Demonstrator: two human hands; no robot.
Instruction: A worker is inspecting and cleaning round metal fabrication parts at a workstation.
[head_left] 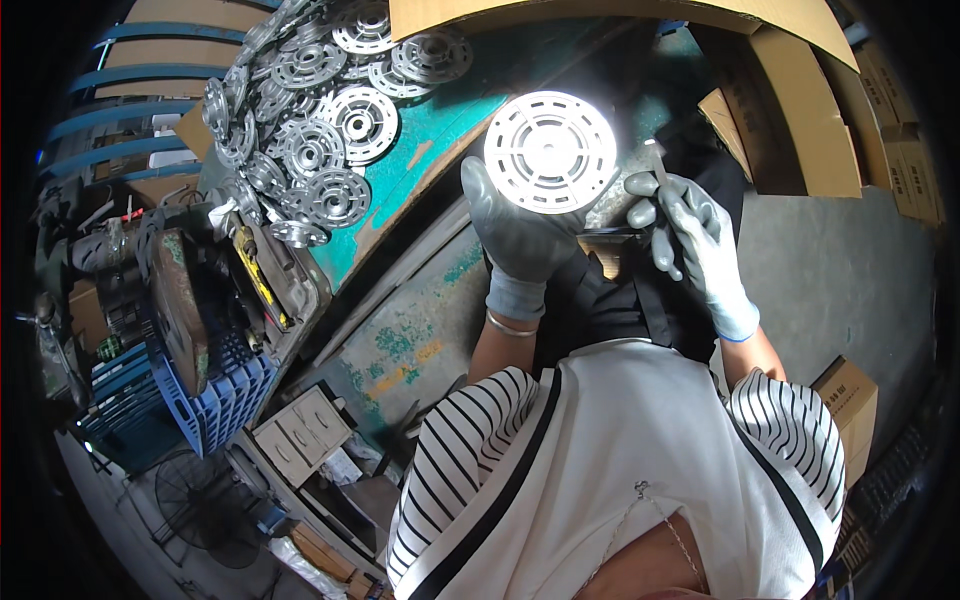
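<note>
My left hand (528,240), in a grey-coated glove, holds a round slotted metal disc (549,152) up in front of me. Bright light glares off its face, which has rings of slots and a hub. To the right, my right hand (697,222), gloved the same way, is closed around a thin, flat, blade-like metal tool (655,158). The tool's tip points up and away, apart from the disc. Its exact kind is hard to make out, since the fingers cover the lower part.
Many similar metal discs (312,148) lie heaped on a worn green tabletop (400,160) at the far left. Cardboard boxes (810,120) stand at the far right. Left of me are a machine (170,290), a blue plastic crate (225,400) and a small drawer cabinet (302,432).
</note>
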